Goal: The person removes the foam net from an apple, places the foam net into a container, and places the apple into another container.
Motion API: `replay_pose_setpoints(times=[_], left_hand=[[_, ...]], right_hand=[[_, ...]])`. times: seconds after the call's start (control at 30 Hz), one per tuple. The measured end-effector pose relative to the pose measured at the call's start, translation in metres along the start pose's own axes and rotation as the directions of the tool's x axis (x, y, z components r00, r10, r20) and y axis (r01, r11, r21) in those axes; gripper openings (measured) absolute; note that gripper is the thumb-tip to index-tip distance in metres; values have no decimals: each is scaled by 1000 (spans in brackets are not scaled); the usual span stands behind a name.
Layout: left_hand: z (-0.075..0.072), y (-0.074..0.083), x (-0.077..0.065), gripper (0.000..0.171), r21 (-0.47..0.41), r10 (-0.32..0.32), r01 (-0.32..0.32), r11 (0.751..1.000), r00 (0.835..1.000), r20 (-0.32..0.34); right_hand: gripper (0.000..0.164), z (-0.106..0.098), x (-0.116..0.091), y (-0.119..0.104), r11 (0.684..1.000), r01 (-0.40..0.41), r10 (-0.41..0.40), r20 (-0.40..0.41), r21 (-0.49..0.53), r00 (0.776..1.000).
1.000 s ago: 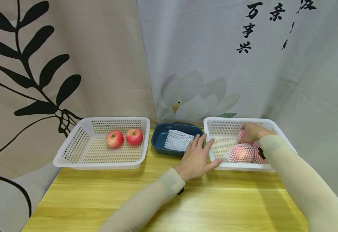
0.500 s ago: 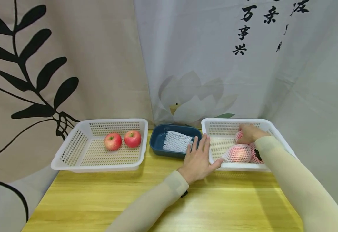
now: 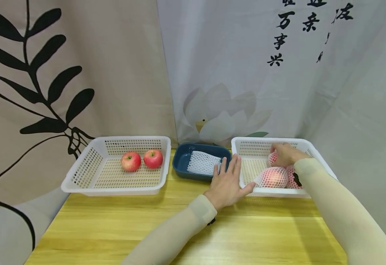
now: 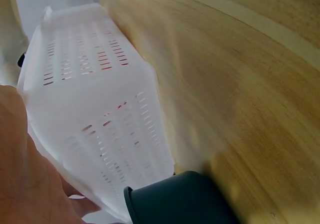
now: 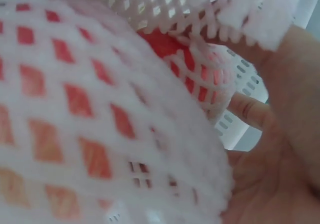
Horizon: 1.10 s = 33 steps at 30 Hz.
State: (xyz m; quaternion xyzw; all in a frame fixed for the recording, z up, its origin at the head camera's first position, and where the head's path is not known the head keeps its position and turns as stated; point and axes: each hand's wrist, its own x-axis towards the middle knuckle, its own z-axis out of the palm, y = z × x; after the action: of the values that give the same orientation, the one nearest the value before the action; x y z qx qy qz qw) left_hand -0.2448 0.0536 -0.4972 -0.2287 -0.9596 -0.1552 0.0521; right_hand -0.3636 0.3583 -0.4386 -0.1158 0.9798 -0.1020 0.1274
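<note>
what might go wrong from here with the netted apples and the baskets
The right hand holds one netted apple close to the others, so it might knock the front netted apple and bruise it.
That front one's loose net end lies near the left hand, whose thumb could snag it.
The left hand is also beside the blue tray, so a sideways move might nudge the tray.

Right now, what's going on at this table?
A person's right hand grips a netted apple in the right-hand basket, where other netted apples lie. The left hand is spread at that basket's near left corner. Two bare apples sit in the left-hand basket; between, a blue dish holds white netting.
</note>
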Motion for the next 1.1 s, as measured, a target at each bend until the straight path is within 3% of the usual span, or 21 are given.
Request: replay_pose_setpoints(times=[0.37,0.53,0.73,1.1], left_hand=[[-4,2,3,107,7,4,-4,1000,1000,18],[-1,0,0,108,14,-8,7,1000,999,36],[1,-1,2,107,20,-1,1,1000,1000,9],[3,-2,1,107,23,-2,2,1000,1000,14]], right_hand=[[65,-5,0,-7,997,74,-74,-70,-8,995],[68,-4,4,-20,996,94,-94,-64,-2,994],[66,-9,3,-39,991,130,-130,-140,-12,981],[67,-13,-7,-63,980,199,-198,-202,-17,959]])
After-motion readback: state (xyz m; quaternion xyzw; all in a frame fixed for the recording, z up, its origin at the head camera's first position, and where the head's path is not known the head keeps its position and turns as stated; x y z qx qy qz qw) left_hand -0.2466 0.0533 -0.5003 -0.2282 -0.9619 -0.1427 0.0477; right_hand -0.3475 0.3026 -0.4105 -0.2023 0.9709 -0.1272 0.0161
